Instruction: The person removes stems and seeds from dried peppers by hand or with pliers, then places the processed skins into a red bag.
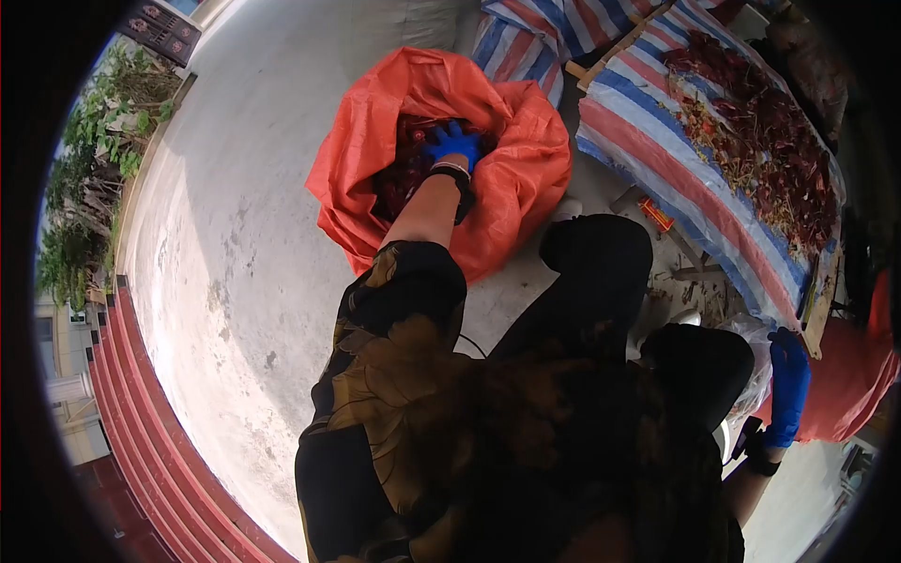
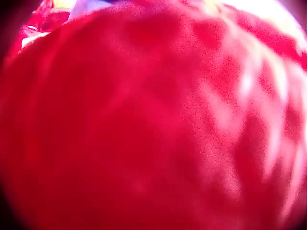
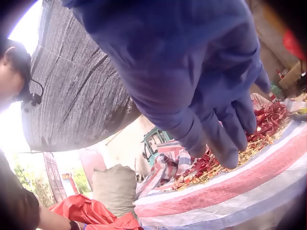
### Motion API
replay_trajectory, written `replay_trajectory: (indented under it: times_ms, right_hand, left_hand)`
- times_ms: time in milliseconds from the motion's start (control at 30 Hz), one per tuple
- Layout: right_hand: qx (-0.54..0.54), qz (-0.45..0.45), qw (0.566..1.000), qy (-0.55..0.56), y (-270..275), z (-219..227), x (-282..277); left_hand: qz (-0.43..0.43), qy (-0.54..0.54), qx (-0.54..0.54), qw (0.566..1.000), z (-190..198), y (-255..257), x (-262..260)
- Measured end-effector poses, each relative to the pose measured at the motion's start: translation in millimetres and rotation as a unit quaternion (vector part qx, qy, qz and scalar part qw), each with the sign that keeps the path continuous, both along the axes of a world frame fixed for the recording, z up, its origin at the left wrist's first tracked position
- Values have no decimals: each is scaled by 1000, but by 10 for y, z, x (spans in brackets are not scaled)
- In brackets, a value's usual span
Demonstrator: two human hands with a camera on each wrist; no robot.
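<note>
My left hand (image 1: 453,143), in a blue glove, reaches down into an orange-red woven sack (image 1: 413,80) with its fingers spread over dark red dried chillies (image 1: 410,150). Blurred red sack fabric (image 2: 144,124) fills nearly all of the left wrist view. Off to the right, my gloved right hand (image 1: 788,385) hangs beside the front corner of a table covered with a striped sheet (image 1: 648,131). In the right wrist view its fingers (image 3: 223,143) point loosely downward, with nothing held. Dried chillies and stems (image 1: 751,131) lie heaped on that sheet.
A pale full sack (image 3: 115,187) stands behind the orange-red one. Red cloth (image 1: 835,385) and clear plastic (image 1: 751,357) lie by my right hand. A small red packet (image 1: 655,214) is beside the table legs. Red steps (image 1: 160,394) run along the left.
</note>
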State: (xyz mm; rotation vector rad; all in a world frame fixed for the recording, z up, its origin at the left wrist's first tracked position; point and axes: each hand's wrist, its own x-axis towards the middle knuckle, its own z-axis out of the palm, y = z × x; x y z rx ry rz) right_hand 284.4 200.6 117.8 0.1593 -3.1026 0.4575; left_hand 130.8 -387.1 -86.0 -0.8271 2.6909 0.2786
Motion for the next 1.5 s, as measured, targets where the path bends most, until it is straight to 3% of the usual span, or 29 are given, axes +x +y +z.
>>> replay_trajectory:
  times_ms: [33, 100, 167, 200, 300, 367, 433, 467, 500, 567, 600, 633, 700, 733, 800, 867, 933, 1000, 1033, 1067, 1100, 1133, 1167, 1233, 1300, 1333, 1400, 1467, 1500]
  right_hand:
    - [-9, -3, 1000, -17, -59, -19, -37]
    - [-44, -27, 998, -21, -202, -55, -84]
    - [-35, 20, 999, -18, -326, -59, -123]
    - [-46, 14, 998, -28, -399, -36, -124]
    - [-67, 30, 997, -32, -412, -40, -101]
    - [-62, 32, 997, -30, -360, -51, -37]
    - [-59, 36, 997, -24, -339, -51, 8]
    - [-58, 34, 997, -24, -332, -49, 50]
    - [-56, 31, 998, -25, -318, -54, 96]
    - [-68, 22, 996, -44, -301, -77, 138]
    - [-78, 16, 995, -61, -300, -90, 146]
    - [-79, 16, 995, -64, -300, -110, 151]
    - [-104, 38, 992, -53, -311, -153, 155]
    - [-106, 38, 992, -50, -323, -148, 160]
    - [-120, 34, 992, -33, -328, -122, 187]
    - [-140, 44, 989, -32, -227, -132, 219]
    - [-165, 56, 984, -34, -119, -167, 241]
    - [-178, 29, 982, -62, -31, -172, 284]
    - [-183, 28, 981, -62, -18, -165, 318]
    - [-169, 32, 984, -50, 7, -162, 350]
    - [-155, 35, 986, -41, 33, -175, 397]
    - [-151, 27, 987, -48, 101, -221, 410]
    - [-153, 22, 986, -58, 104, -222, 450]
    - [-219, 2, 973, -67, 82, -183, 509]
    - [-201, 10, 978, -55, 140, -233, 537]
    - [-195, 12, 979, -50, 164, -261, 560]
    - [-191, 11, 980, -46, 234, -293, 620]
    - [-124, -2, 991, -50, 300, -330, 649]
    - [-129, 3, 990, -48, 332, -349, 650]
  left_hand:
    - [-129, -37, -11, 991, 21, 107, -33]
    - [-176, -33, 40, 983, 51, 425, -48]
    - [-228, -21, 49, 972, -115, 624, -78]
    - [-199, -6, 106, 974, -40, 730, -19]
    - [-131, 65, 140, 979, -36, 830, 32]
    - [-148, 90, 96, 980, 18, 741, 195]
    - [-134, 96, 178, 970, 279, 603, 388]
    - [-130, 122, 265, 948, 362, 520, 472]
    - [-131, 121, 263, 948, 410, 548, 569]
    - [-112, 210, 390, 889, 511, 684, 897]
    - [-163, 203, 344, 902, 547, 795, 1047]
    - [-162, 200, 343, 903, 596, 903, 1168]
    - [-248, 35, 219, 943, 692, 1052, 1361]
    - [-243, 70, 198, 947, 710, 1062, 1412]
    - [-223, 91, 184, 953, 314, 971, 1345]
    - [-208, 110, 170, 957, 328, 971, 1299]
    - [-110, 293, 271, 910, 784, 908, 1322]
    - [-60, 437, 349, 827, 966, 686, 1234]
    - [-38, 496, 387, 776, 1261, 600, 1239]
    - [28, 524, 383, 760, 1536, 442, 1198]
    - [80, 597, 391, 696, 1878, 403, 1213]
    - [81, 618, 465, 628, 2101, 232, 1191]
    - [28, 633, 444, 634, 2244, 51, 1174]
    - [12, 580, 470, 665, 2322, -24, 1183]
    - [3, 429, 659, 618, 2317, 28, 1138]
    - [1, 377, 691, 616, 2261, 190, 1196]
    - [-62, 229, 675, 698, 1967, 311, 1262]
    - [-171, 135, 501, 838, 1458, 423, 1320]
    - [-205, 115, 292, 927, 1088, 345, 1251]
